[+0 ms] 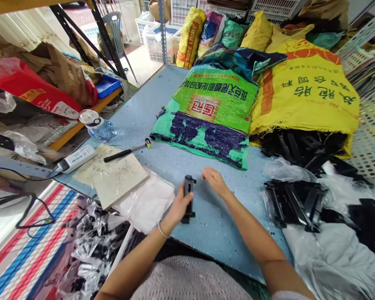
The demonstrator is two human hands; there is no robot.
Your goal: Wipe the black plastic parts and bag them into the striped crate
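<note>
While the left hand point(177, 207) closes its fingers around a slim black part point(188, 192), the right hand point(213, 181) is just beside the part's far end, apart from it. The right fingers are bent and bunched together; blur hides whether they pinch anything. The black part points away from the person, over the near middle of a speckled blue bench point(215, 216); whether it touches the surface cannot be told. A bracelet point(162, 230) circles the left wrist.

Near the left hand, white sheets point(151, 201) lie partly under a beige board point(120, 181) scattered with small bits. A hammer point(121, 155) with a black handle lies along the board's far edge, its head pointing right. Farther left are a white tube point(79, 159) and, beyond it, a clear blue bottle point(100, 129) with a white lid.

Beyond the hands, a green sack point(220, 93) lies flat across the bench. To its right a large yellow sack point(309, 96) gapes open toward the person, with dark pieces point(295, 148) at its mouth. Nearer, on the right, more black parts point(292, 204) lie among clear plastic, beside a grey cloth point(328, 258). Below the bench's left edge, many plastic-wrapped pieces point(93, 246) are heaped beside a striped sheet point(21, 254). White crates point(184, 12) stand at the back.
</note>
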